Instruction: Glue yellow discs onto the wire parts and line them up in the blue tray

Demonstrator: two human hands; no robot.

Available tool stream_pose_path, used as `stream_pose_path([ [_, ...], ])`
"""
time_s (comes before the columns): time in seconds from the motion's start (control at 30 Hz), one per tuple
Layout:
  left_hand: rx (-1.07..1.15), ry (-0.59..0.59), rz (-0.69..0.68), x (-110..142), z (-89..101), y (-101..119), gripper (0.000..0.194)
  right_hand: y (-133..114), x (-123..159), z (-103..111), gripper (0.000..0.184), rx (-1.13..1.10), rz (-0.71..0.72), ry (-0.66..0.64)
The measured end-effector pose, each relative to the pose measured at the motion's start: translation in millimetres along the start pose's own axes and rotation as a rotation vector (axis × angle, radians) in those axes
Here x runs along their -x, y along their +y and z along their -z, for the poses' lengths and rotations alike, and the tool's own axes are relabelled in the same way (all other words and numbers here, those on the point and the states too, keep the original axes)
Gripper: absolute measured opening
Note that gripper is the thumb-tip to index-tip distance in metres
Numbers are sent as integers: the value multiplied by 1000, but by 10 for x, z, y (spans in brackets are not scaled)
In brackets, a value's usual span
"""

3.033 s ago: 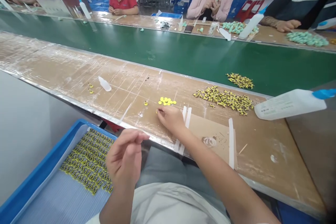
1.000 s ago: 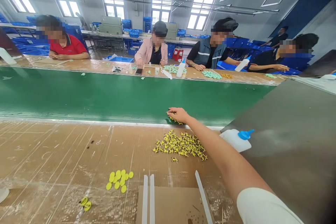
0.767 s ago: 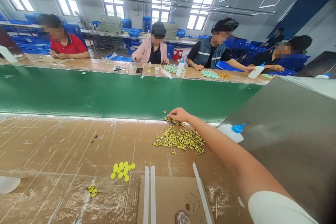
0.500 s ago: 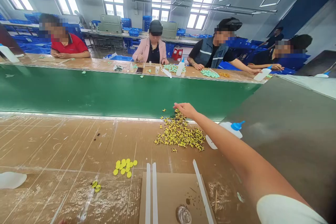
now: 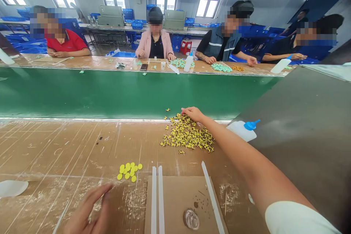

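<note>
My right hand reaches far across the brown worktable. It lies palm down, fingers cupped, on the far edge of a pile of small yellow-and-black parts next to the green conveyor belt. A few stray parts lie on the belt's edge. My left hand is low at the near edge, fingers stretched toward a cluster of flat yellow discs, and holds nothing I can see.
A white squeeze bottle with a blue cap lies right of the pile, against a grey metal panel. White strips frame a cardboard sheet with a tape ring. Another white bottle lies left. Several people work across the belt.
My right hand left the discs, reached to the small heap on the belt and dragged it back into the larger pile. My left hand came back into view at the bottom.
</note>
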State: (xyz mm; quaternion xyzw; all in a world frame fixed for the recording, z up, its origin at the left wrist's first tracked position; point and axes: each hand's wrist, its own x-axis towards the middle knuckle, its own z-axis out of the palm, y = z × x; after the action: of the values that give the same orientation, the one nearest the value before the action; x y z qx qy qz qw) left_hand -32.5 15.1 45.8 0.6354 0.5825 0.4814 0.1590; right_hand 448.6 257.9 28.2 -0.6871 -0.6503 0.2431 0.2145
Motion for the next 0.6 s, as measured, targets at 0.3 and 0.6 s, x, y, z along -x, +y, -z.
stream_pose_path([
  [0.3,-75,-512,-272,-1836,-2322,381,50,-163,640,-147,69,-115,107,77],
  [0.6,-160,-745,-287,-2142,-3355,264,57,40,807,-212,75,-163,-4,332],
])
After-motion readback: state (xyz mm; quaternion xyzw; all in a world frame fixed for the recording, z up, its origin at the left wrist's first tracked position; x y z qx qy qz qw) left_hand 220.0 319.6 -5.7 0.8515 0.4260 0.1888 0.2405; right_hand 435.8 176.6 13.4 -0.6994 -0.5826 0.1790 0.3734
